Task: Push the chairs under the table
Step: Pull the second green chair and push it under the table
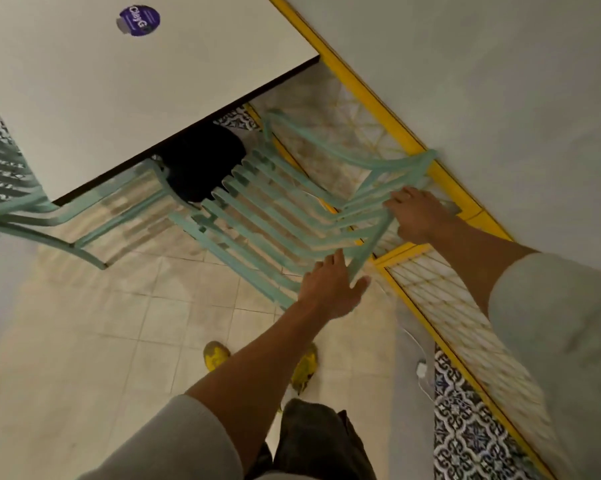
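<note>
A mint-green slatted metal chair (268, 209) stands in front of the white table (84, 84), its seat partly out from under the table's dark edge. My right hand (418, 216) grips the top rail of the chair's backrest at its far end. My left hand (330, 289) rests on the near end of that rail, thumb and fingers on either side of it. A second green chair (12, 188) sits at the left, partly under the table. The picture is blurred by motion.
A black round table base (202, 164) stands beneath the table. A yellow-framed glass partition (441, 299) and grey wall (465, 64) run along the right. A white charger and cable (422, 368) lie on the tiled floor. My yellow shoes (217, 355) are below.
</note>
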Motion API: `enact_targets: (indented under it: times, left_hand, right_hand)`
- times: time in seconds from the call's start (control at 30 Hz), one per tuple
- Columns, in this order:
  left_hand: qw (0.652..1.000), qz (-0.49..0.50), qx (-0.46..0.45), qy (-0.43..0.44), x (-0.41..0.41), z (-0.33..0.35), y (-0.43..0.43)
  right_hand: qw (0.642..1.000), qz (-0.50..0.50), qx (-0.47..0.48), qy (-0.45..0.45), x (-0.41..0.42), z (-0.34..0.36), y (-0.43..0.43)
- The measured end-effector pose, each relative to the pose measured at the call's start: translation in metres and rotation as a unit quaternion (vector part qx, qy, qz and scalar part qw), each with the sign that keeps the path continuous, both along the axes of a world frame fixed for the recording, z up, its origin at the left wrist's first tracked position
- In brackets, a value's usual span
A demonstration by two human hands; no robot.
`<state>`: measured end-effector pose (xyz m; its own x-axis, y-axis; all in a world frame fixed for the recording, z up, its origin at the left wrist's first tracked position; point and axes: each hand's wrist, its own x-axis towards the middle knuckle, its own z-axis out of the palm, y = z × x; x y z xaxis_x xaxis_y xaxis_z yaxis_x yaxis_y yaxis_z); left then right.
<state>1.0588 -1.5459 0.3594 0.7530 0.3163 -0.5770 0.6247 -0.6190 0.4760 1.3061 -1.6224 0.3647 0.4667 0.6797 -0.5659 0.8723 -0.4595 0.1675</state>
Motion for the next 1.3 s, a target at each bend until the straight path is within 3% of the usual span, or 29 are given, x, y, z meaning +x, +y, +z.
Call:
enact_targets:
  times: [0.13, 0.43, 1.03, 1.2, 1.3]
  left_hand:
    - [0.999, 0.026, -0.006, 0.027, 0.020, -0.030, -0.041]
    - [0.999, 0.023, 0.028, 0.014, 0.003, -0.057, -0.028]
    - [0.999, -0.002, 0.044, -0.029, -0.106, -0.046, 0.051]
    - [0.996, -0.003, 0.056, -0.075, -0.132, -0.061, 0.076]
    - [0.996, 0.039, 0.062, -0.045, -0.138, -0.069, 0.084]
  right_hand:
    - [1.000, 0.026, 0.003, -0.011, 0.012, -0.014, 0.000]
    - [0.996, 0.073, 0.010, -0.041, -0.009, -0.028, 0.007]
    - [0.990, 0.130, 0.055, -0.020, -0.098, -0.030, 0.040]
    - [0.987, 0.144, 0.068, -0.001, -0.106, -0.038, 0.052]
    - [0.987, 0.149, 0.059, 0.019, -0.102, -0.039, 0.057]
